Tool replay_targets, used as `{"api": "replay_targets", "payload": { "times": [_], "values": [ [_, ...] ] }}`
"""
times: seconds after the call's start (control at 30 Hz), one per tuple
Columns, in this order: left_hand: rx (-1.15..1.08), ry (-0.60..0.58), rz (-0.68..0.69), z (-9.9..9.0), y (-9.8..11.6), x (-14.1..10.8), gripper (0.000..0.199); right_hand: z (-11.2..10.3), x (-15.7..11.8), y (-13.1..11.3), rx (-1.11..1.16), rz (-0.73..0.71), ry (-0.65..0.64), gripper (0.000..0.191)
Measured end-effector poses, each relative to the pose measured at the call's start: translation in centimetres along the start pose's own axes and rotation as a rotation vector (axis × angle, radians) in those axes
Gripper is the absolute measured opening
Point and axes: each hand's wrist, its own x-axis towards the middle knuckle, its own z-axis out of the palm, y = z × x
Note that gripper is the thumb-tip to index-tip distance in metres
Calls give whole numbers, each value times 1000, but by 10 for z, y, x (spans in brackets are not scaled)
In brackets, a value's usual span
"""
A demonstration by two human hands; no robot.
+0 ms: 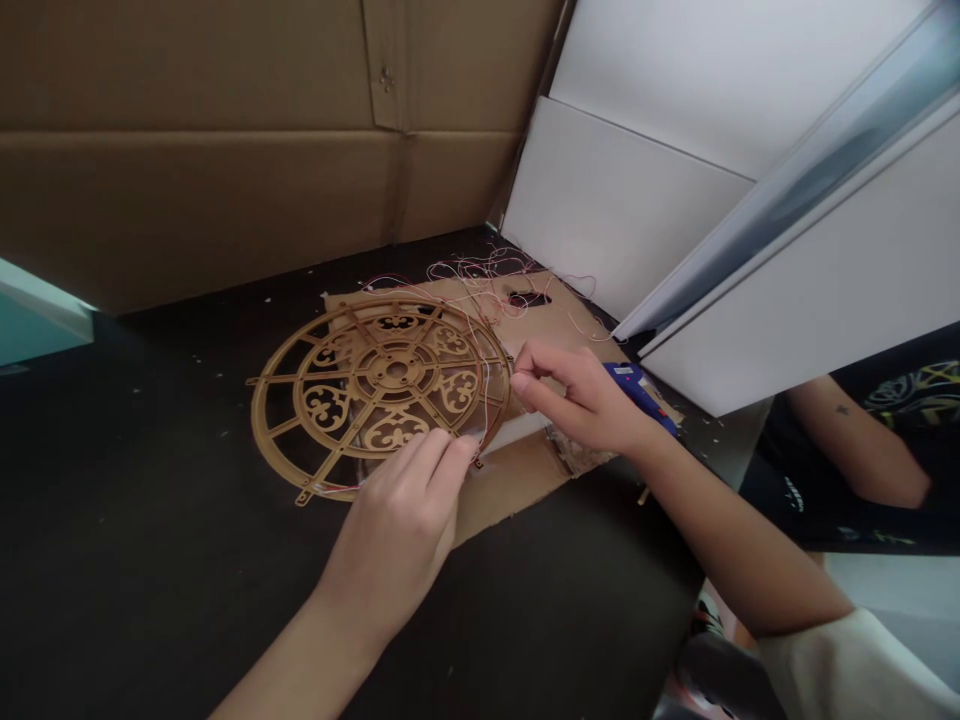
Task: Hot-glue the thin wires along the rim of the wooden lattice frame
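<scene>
A round, gold-coloured openwork frame (397,370) lies flat, partly on a sheet of brown cardboard (495,500). Thin red and white wires (487,270) are tangled behind it, and a strand runs down across its right side. My left hand (409,495) is closed at the frame's near right edge, its fingertips pinching the wire strand. Beyond the frame's right rim, my right hand (566,390) has thumb and forefinger pressed together; what they hold, if anything, is too small to make out. A blue glue gun (637,392) lies just behind the right wrist.
The dark table (150,500) carries small white scraps. A large cardboard wall (225,200) stands at the back left, white panels (607,190) at the back right. Another person's arm (862,440) is at the right edge.
</scene>
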Motion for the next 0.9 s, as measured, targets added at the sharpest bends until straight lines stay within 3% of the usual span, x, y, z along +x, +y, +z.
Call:
{"api": "replay_targets", "payload": {
  "times": [0.2,0.33,0.47,0.7,0.8,0.9],
  "values": [
    [-6,-6,-19,1,1,1,23,3,-1,-3,24,-27,6,33],
    [0,8,-31,1,1,0,18,6,-1,-7,80,-120,-160,10],
    [6,43,-38,0,2,0,14,12,-1,-6,48,-229,-280,13],
    [38,50,-28,-1,3,1,13,20,-2,-7,65,-261,-260,4],
    [36,54,-32,-1,3,1,13,20,-3,-12,176,-230,-156,11],
    [29,71,-40,-1,3,1,11,13,-2,-11,434,-76,240,17]
  ]
}}
